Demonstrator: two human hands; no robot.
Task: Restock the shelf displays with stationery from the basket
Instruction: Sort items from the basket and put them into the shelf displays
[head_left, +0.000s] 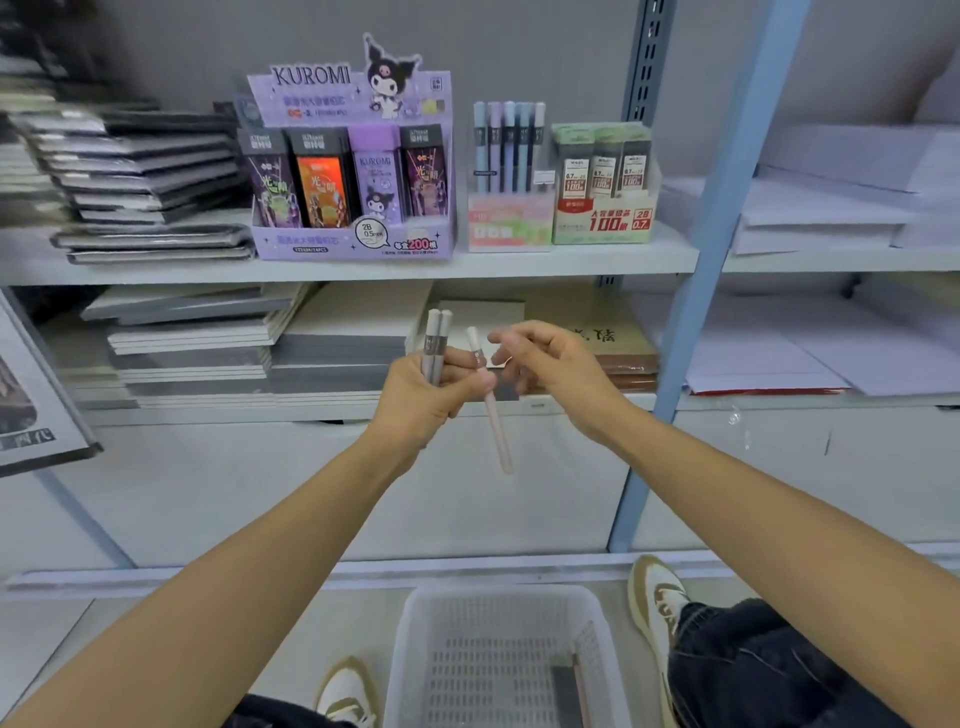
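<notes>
1. Shelf: on my feed its upper board runs across above both hands, and the display boxes stand along it.
2. Basket: white and perforated, on the floor well below the hands and between the person's shoes. A dark flat item and a pinkish pen lie in its corner, on the right hand's side.
3. Notebook stacks: dark covers, piled up and off to the left of the left hand.
4. Kuromi display box: purple, almost straight above the left hand, with four upright packs in it.
5. Lead refill display: green and red, above the right hand, with three packs in front.
6. Pen display: it stands between those two boxes, above the gap between the hands, and holds a row of upright pastel pens.
7. Left hand: curled around the two grey pens, while its thumb and fingertips pinch the pale pen.
8. Right hand: its fingers are loosely bent, with the tips just beside the pale pen's top. I cannot tell whether they touch it.
9. Two grey pens: side by side, sticking up out of the left fist.
10. Pale pen: slanted between the two hands, with its lower end hanging below them.
</notes>
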